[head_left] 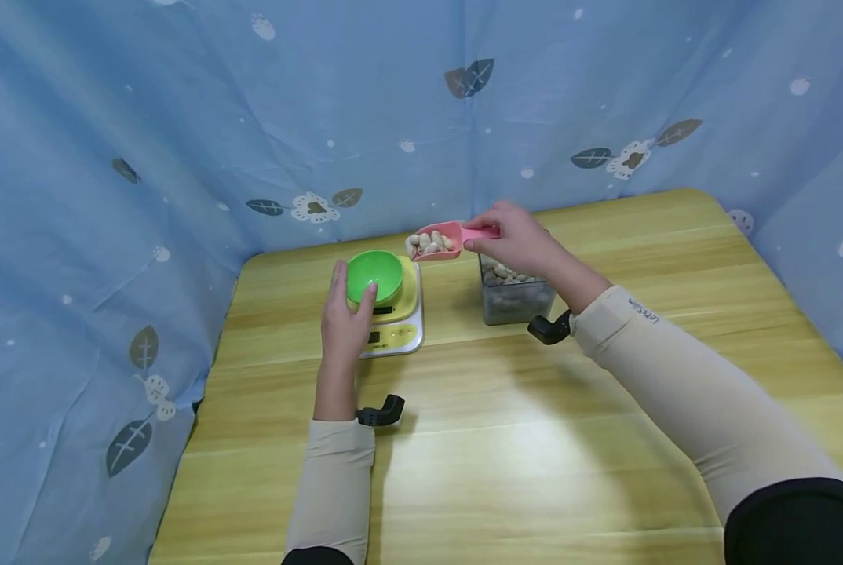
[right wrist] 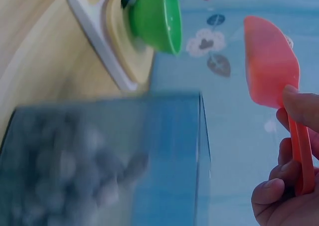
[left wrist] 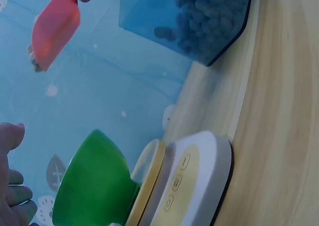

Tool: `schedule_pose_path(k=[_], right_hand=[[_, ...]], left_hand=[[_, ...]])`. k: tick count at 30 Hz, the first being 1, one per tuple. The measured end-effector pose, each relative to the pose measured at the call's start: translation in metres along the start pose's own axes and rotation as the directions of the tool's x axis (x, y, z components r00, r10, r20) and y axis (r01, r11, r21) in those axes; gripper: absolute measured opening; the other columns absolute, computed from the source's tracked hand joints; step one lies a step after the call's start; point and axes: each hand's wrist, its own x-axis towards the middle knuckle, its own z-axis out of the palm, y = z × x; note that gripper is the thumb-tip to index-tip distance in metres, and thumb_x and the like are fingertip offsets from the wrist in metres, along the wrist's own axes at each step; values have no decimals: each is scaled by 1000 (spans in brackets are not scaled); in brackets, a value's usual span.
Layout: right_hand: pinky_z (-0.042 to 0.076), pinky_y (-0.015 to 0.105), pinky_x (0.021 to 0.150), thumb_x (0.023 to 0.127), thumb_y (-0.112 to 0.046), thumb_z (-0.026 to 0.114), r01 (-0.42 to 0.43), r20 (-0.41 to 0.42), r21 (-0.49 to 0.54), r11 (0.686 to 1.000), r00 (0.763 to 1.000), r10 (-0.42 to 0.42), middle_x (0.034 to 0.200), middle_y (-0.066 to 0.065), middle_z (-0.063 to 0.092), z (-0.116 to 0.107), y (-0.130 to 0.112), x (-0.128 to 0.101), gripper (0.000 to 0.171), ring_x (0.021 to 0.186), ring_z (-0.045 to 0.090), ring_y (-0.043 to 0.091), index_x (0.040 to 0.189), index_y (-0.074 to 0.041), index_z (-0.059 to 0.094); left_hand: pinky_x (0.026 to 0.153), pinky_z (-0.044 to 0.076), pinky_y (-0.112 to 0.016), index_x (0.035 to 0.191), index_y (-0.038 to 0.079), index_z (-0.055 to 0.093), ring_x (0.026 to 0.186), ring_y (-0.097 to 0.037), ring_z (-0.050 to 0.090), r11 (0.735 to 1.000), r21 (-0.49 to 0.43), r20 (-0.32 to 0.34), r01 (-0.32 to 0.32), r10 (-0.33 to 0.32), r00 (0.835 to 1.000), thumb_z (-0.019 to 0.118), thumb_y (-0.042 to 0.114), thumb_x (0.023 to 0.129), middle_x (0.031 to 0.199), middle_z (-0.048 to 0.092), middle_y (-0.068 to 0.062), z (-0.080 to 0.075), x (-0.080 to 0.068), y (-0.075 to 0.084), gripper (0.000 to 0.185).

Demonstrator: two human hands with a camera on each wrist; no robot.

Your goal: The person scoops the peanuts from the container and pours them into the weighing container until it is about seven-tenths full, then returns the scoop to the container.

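Note:
My right hand (head_left: 509, 234) grips the handle of a pink scoop (head_left: 457, 231) heaped with pale peanuts in their shells (head_left: 430, 242). The scoop is held in the air between the bowl and the clear box, which is lower and to the right. A green bowl (head_left: 375, 275) sits on the round yellow platform of a kitchen scale (head_left: 400, 333). Beside and above the bowl's rim is my left hand (head_left: 347, 314); in the left wrist view its fingers (left wrist: 20, 195) and thumb are spread, apart from the bowl (left wrist: 94, 181) with nothing held.
A clear box (head_left: 516, 302) with many peanuts stands on the wooden table (head_left: 478, 439), under my right forearm. Blue patterned curtain (head_left: 393, 102) hangs behind the table and along its left side. Black camera mounts (head_left: 382, 412) stick out from both wrists.

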Motion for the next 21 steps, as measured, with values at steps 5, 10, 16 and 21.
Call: schedule_pose_path(k=[5,10,16,21], right_hand=[[42,36,76,94,-29,67,6,9,26,1000,1000,-6,104,10,54,21,-11,13,40,92,45,25,130,-10,66],[44,36,77,93,-26,69,17,17,48,999,1000,-18,104,10,54,42,-15,25,35,92,47,24,123,-8,69],[48,37,82,93,-25,69,26,36,31,999,999,-27,108,11,57,62,-17,33,34,96,50,23,121,-6,69],[49,37,81,93,-26,69,23,40,9,1000,999,-23,106,10,54,76,-19,39,37,95,51,24,123,-5,68]], left_hand=[[124,17,-43,159,21,17,151,-20,16,999,19,5,37,-37,999,51,57,96,165,12,7,-4,3,-5,80],[124,15,-44,159,21,15,152,-22,14,997,34,31,67,-68,997,51,57,96,165,10,6,-5,4,-13,81],[124,15,-45,159,15,15,152,-24,13,996,36,61,79,-81,995,50,57,96,166,10,2,-2,6,-25,83],[124,14,-44,159,13,15,152,-25,12,995,32,87,95,-97,991,51,55,97,166,9,0,-1,8,-29,83]])
